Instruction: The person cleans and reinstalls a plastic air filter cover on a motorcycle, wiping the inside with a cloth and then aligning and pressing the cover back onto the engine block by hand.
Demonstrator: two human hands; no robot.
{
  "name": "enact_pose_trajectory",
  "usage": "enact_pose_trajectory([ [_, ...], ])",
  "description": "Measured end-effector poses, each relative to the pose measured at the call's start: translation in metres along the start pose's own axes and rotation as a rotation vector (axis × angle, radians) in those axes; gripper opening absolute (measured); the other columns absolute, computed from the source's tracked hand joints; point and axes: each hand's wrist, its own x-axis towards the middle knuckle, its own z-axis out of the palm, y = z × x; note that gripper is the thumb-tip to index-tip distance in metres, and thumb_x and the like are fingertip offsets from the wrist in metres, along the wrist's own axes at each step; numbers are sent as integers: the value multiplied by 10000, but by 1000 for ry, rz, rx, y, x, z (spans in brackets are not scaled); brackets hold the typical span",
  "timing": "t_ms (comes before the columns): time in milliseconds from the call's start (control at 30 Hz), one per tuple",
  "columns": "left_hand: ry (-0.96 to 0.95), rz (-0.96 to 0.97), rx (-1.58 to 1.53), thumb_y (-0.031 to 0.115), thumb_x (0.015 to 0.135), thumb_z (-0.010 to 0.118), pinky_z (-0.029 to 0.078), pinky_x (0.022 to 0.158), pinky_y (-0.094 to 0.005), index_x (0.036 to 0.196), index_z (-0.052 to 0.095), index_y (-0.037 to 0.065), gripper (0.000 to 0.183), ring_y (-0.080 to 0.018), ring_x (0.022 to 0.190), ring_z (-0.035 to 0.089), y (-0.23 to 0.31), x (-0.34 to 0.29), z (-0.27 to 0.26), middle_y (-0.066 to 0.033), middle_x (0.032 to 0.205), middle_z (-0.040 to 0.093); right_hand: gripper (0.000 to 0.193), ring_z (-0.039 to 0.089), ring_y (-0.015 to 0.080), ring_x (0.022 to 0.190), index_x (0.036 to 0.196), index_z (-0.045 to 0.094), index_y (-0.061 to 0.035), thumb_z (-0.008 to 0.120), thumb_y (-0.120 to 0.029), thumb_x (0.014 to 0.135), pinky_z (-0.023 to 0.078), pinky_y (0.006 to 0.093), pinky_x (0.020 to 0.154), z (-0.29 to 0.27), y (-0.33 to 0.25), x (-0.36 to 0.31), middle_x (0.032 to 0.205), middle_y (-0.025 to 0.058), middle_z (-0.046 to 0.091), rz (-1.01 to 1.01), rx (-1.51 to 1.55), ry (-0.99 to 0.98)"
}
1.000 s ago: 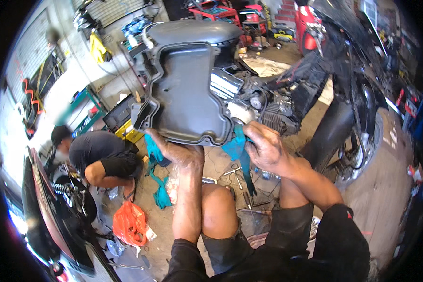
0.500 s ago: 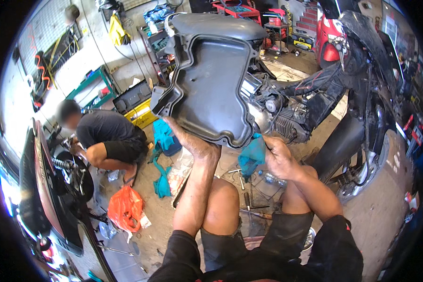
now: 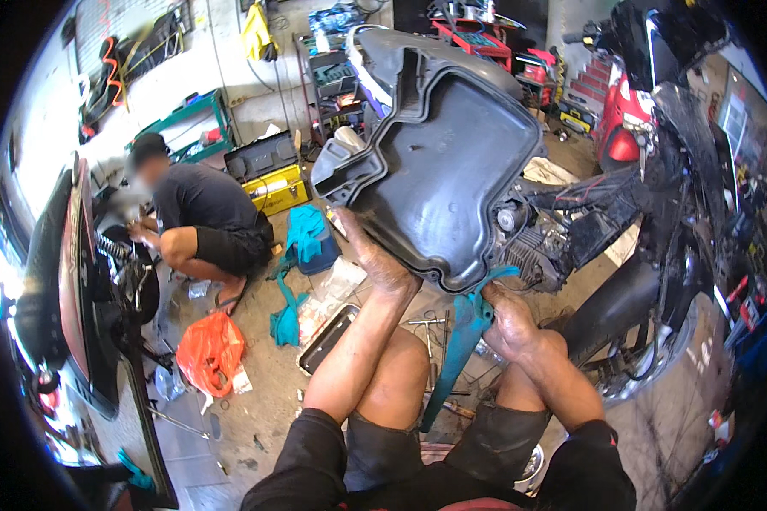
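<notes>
A large black plastic air filter housing [image 3: 452,162] is held up in front of me, its hollow inner side facing me. My left hand [image 3: 377,260] grips it from below at its lower left edge; most of the fingers are hidden behind it. Just under the housing's lower right corner, my right hand [image 3: 511,324] is closed around a teal cloth [image 3: 454,362]. The cloth's long end hangs down between my knees, while its upper end touches or nearly touches the housing's rim.
A partly stripped motorcycle with a bare engine [image 3: 528,255] stands to the right. At left, a person [image 3: 209,204] squats by another motorbike [image 3: 68,289]. A red plastic bag [image 3: 210,353], a shallow tray [image 3: 328,339], a yellow toolbox [image 3: 274,189] and several tools lie on the floor.
The housing has shifted right and tilted clockwise, with my left hand still on it. The teal cloth, bunched at the housing's corner before, now hangs long from my right hand.
</notes>
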Motion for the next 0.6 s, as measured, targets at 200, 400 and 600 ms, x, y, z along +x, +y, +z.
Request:
enact_pose_trajectory([
  [200,11,-55,-54,589,997,461,259,1152,-333,1506,342,95,719,-189,1346,385,0,-4,9,-25,1467,422,257,656,196,897,1156,601,-22,536,-236,1030,539,376,818,-7,5,-5,1025,90,672,-237,-146,2],
  [400,17,12,20,549,1010,464,290,1134,-340,1468,403,87,653,-190,1323,416,-6,3,1,-26,1456,440,185,658,199,860,1037,654,9,532,-128,1010,529,361,796,-2,-5,-11,986,107,671,-365,-570,-101],
  [600,-3,-126,-8,570,1024,395,287,1147,-360,1480,402,103,652,-217,1347,414,-3,4,-1,-41,1479,435,131,631,366,856,978,652,37,604,-32,879,496,366,761,-10,-15,-1,910,191,632,-779,-1132,-91],
])
